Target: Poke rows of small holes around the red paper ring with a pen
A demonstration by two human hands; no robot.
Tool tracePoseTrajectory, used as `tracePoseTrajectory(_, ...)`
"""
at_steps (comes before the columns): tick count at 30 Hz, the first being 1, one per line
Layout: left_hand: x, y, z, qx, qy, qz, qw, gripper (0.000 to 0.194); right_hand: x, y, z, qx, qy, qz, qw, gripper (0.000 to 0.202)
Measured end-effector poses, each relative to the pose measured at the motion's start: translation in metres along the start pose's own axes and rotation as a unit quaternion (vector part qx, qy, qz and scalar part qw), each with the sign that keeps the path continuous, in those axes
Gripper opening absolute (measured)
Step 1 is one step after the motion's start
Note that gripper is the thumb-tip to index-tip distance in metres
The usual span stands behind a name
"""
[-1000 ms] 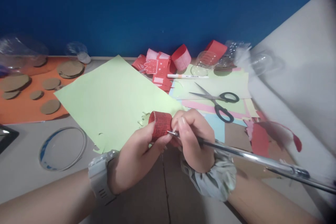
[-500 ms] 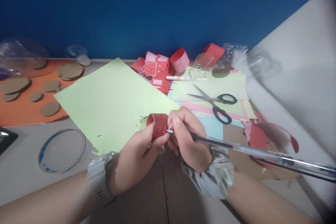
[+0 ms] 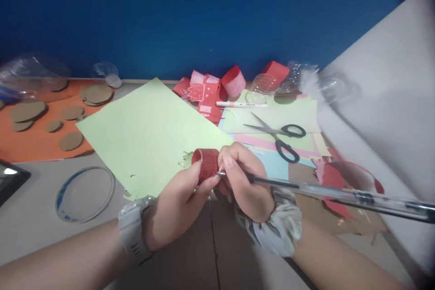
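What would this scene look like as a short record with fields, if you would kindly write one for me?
Left hand: holds a red band marked with dark crossed lines
Right hand: holds a pen, tip close to the band; contact cannot be told
Left wrist: grey watch
Right wrist: pale scrunchie
Beyond the hands: light green sheet
Right side: scissors, blades open, on coloured papers
Left side: brown discs on an orange sheet
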State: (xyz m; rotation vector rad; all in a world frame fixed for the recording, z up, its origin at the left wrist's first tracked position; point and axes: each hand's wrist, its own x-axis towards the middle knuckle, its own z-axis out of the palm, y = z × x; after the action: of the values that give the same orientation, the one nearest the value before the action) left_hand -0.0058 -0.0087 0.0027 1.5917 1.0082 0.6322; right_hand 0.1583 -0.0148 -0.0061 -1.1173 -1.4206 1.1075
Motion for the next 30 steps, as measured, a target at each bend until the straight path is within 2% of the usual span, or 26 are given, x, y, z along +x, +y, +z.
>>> tracePoseTrajectory(7, -0.0009, 0.0016, -0.0003, -0.013, -0.007, -0.006, 1.000, 0.017, 0.0015, -0.0056, -0.0003, -0.018, -0.004, 0.005, 1.000, 0.028)
tracePoseTrajectory(10, 0.0000, 0.0023, -0.0002, -0.005, -0.003, -0.009, 1.000, 0.014, 0.0008, -0.0021, -0.0006, -0.008, -0.008, -0.012, 1.000, 0.030)
tracePoseTrajectory(15, 0.0001, 0.0035, -0.0007, -0.010, -0.008, -0.019, 1.000, 0.015, -0.0013, 0.0038, -0.0005, 0.023, 0.012, 0.008, 1.000, 0.029)
tracePoseTrajectory(19, -0.0003, 0.0027, -0.0009, 0.001, -0.002, -0.019, 1.000, 0.013, -0.0013, 0.0008, -0.0002, 0.010, -0.005, -0.010, 1.000, 0.031)
tracePoseTrajectory(25, 0.0007, 0.0030, 0.0005, -0.012, -0.004, -0.021, 1.000, 0.015, -0.0011, -0.0020, 0.0041, 0.066, 0.019, 0.030, 0.997, 0.030)
tracePoseTrajectory(30, 0.0007, 0.0037, 0.0009, 0.006, 0.009, -0.041, 0.999, 0.014, -0.0013, 0.0025, 0.0010, 0.041, 0.003, 0.004, 0.999, 0.032)
